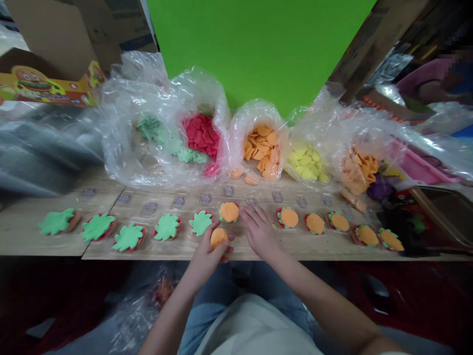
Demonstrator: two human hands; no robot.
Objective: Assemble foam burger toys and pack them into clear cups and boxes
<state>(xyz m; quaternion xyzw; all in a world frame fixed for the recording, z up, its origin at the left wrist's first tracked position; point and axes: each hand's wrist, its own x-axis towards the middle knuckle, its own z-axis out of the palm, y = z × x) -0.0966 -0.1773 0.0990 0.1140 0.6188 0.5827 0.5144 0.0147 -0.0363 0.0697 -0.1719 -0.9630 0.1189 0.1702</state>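
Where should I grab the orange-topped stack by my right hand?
Pinch the orange-topped stack by its rim, coming from the near side with your right hand. It lies flat on the wooden board, so its round edge is the only part to grip.

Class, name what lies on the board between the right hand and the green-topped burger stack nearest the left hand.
In the head view, an orange-topped toy burger stack lies between the right hand and the green-topped stack.
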